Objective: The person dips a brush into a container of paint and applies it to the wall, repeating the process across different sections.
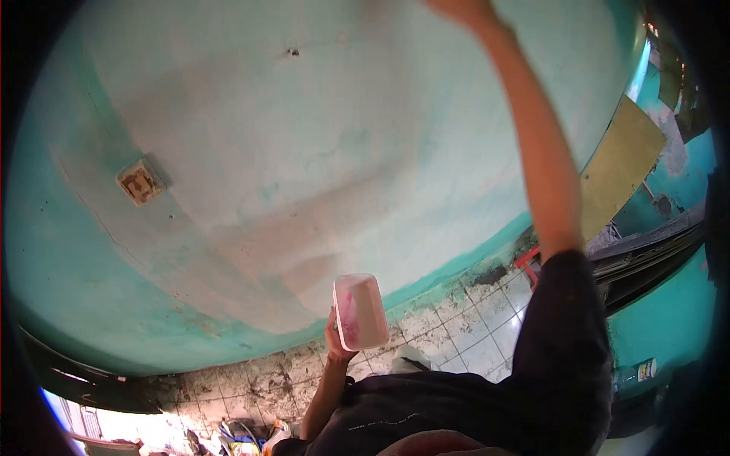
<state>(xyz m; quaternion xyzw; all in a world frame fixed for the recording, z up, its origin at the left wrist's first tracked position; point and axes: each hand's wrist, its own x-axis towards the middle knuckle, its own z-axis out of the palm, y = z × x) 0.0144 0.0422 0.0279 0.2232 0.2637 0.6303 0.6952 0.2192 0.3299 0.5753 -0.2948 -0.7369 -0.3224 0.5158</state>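
Observation:
My left hand (334, 339) is wrapped round the side of a rectangular plastic tub (361, 313), held out low in front of my body. Pale pinkish-white paint or a similar liquid seems to lie inside the tub, with a pink smear along one inner wall. High up, my right hand (462, 7) reaches toward the wall (304, 152) at the top edge of the view. Its fingers are cut off by the frame, so what it holds, if anything, is hidden. The wall is turquoise with broad whitish-pink coated patches.
A dirty switch box (141, 182) is fixed to the wall at left, and a small hole (293, 52) shows higher up. Stained floor tiles (464, 327) run below. At right leans a yellowish board (622, 163). Assorted bags and clutter (243, 437) lie at lower left.

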